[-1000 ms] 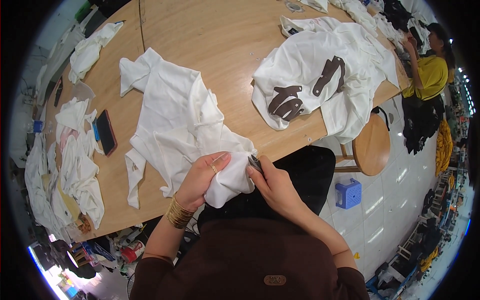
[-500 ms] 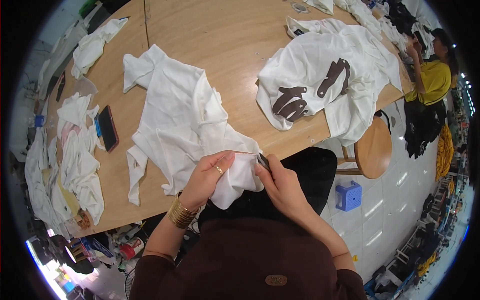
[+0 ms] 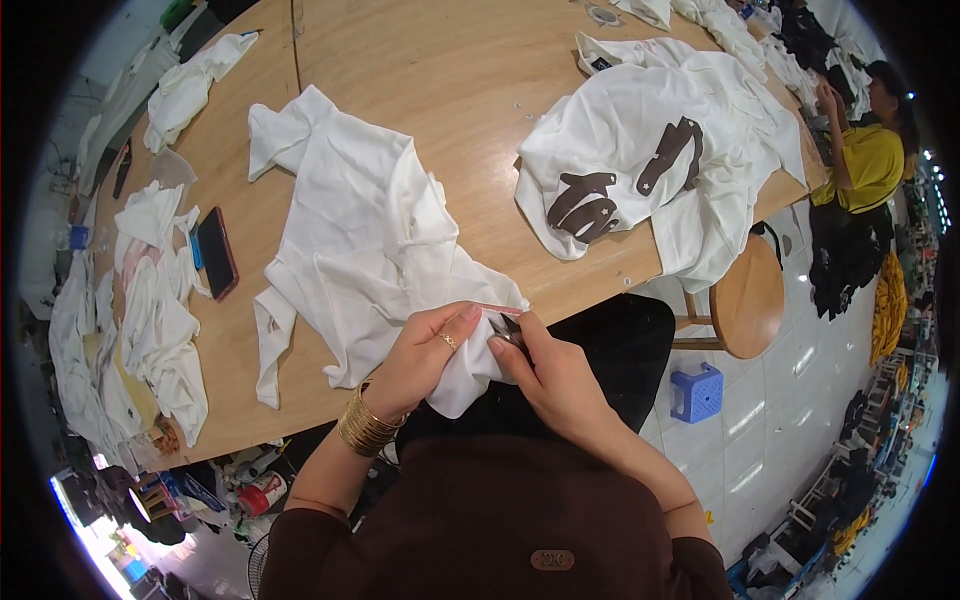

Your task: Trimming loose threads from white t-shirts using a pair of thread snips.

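A plain white garment [image 3: 350, 210] is spread on the wooden table, with one end hanging over the front edge toward me. My left hand [image 3: 430, 350], wearing a ring and gold bangles, pinches this end near a thin reddish line along its edge. Close beside it, my right hand [image 3: 555, 375] is closed round small dark thread snips [image 3: 507, 335]. The blades of the snips lie against the cloth by the reddish edge. My right fingers partly cover the snips, so how far the blades are apart is hard to tell.
Right of the garment lies a white shirt with dark brown print [image 3: 590, 130]. A phone [image 3: 214, 252] and a heap of white cloth [image 3: 165, 320] are at the left. A round wooden stool [image 3: 747, 295] and blue plastic stool [image 3: 697, 392] stand right; a person in yellow [image 3: 868, 165] works beyond.
My right hand with the snips has turned and shifted slightly left along the cloth edge. More of the reddish line now shows between my hands.
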The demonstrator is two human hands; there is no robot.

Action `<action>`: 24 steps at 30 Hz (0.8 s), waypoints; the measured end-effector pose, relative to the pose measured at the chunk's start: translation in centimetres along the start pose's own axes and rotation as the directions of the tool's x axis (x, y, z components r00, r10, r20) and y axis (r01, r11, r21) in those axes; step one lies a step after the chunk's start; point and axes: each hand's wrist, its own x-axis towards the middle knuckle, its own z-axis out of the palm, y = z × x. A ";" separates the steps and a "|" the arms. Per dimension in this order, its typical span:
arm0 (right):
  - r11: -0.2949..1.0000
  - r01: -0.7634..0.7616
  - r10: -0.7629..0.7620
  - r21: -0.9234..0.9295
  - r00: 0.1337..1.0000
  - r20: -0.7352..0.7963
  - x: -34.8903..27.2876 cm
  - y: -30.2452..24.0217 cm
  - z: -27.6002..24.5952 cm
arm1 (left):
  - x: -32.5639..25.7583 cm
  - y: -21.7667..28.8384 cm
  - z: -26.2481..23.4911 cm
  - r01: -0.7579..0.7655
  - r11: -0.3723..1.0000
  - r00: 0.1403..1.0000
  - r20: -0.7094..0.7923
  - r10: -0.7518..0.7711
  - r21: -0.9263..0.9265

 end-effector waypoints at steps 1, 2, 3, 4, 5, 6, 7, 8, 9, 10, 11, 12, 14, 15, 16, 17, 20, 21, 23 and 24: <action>1.000 -0.001 0.001 -0.008 1.000 -0.009 0.0 0.0 0.0 | 0.0 0.0 0.0 0.003 1.000 1.000 0.005 -0.003 -0.001; 1.000 -0.001 0.001 -0.008 1.000 -0.009 0.0 0.1 0.1 | 0.0 0.0 0.0 0.003 1.000 1.000 0.005 -0.003 0.000; 1.000 0.009 -0.009 -0.009 1.000 -0.028 0.0 0.1 0.1 | 0.1 0.0 0.1 0.009 1.000 1.000 0.002 -0.009 -0.007; 1.000 0.018 -0.018 -0.010 0.999 -0.046 0.0 0.2 0.2 | 0.1 -0.1 0.1 0.016 1.000 1.000 -0.002 -0.016 -0.015; 1.000 0.018 -0.018 -0.010 0.999 -0.046 0.0 0.2 0.2 | 0.1 -0.1 0.2 0.016 1.000 1.000 -0.001 -0.016 -0.015; 1.000 0.026 -0.027 -0.015 0.998 -0.057 0.0 0.2 0.2 | 0.1 0.0 0.3 0.011 1.000 1.000 0.000 -0.011 -0.013; 0.999 0.034 -0.035 -0.019 0.997 -0.068 0.0 0.2 0.2 | 0.1 0.1 0.4 0.007 1.000 1.000 0.003 -0.007 -0.012; 0.999 0.034 -0.035 -0.019 0.997 -0.069 0.0 0.2 0.2 | 0.1 0.1 0.4 0.007 1.000 1.000 0.003 -0.007 -0.012; 0.999 0.038 -0.040 -0.037 0.997 -0.066 0.0 0.3 0.2 | 0.2 0.1 0.3 -0.001 1.000 1.000 0.006 0.002 -0.007; 0.998 0.043 -0.046 -0.055 0.997 -0.064 0.0 0.3 0.2 | 0.1 0.1 0.3 -0.010 1.000 1.000 0.008 0.010 -0.002; 0.998 0.043 -0.046 -0.054 0.997 -0.064 0.0 0.3 0.2 | 0.1 0.0 0.3 -0.011 1.000 1.000 0.008 0.011 -0.001; 0.997 0.044 -0.049 -0.068 0.997 -0.065 0.0 0.4 0.2 | 0.1 -0.1 0.2 -0.005 1.000 1.000 0.005 0.005 0.008; 0.996 0.046 -0.051 -0.082 0.997 -0.065 0.0 0.4 0.2 | 0.2 -0.1 0.3 0.000 1.000 1.000 0.001 0.000 0.017; 0.996 0.046 -0.052 -0.078 0.996 -0.074 0.0 0.4 0.3 | 0.2 -0.1 0.4 -0.030 0.999 1.000 0.003 0.030 0.044; 0.996 0.046 -0.052 -0.075 0.995 -0.083 0.0 0.4 0.3 | 0.2 -0.1 0.5 -0.060 0.996 0.998 0.007 0.060 0.071; 0.996 0.046 -0.053 -0.075 0.995 -0.084 0.0 0.4 0.3 | 0.2 0.0 0.7 -0.061 0.996 0.998 0.007 0.060 0.072; 1.000 -0.019 0.020 0.015 0.996 -0.088 0.1 0.3 0.2 | 0.2 0.1 0.8 -0.062 0.993 0.998 -0.003 0.062 0.096; 0.997 -0.023 0.031 0.078 0.995 -0.098 0.1 0.4 0.3 | 0.1 0.2 0.7 -0.062 0.991 0.998 0.006 0.062 0.115; 0.990 -0.026 0.041 0.140 0.993 -0.108 0.1 0.4 0.3 | 0.2 0.1 0.7 -0.063 0.989 0.998 0.016 0.061 0.133; 0.986 -0.043 0.062 0.159 0.991 -0.118 0.1 0.4 0.3 | 0.3 0.1 0.7 -0.058 0.991 0.998 0.011 0.057 0.120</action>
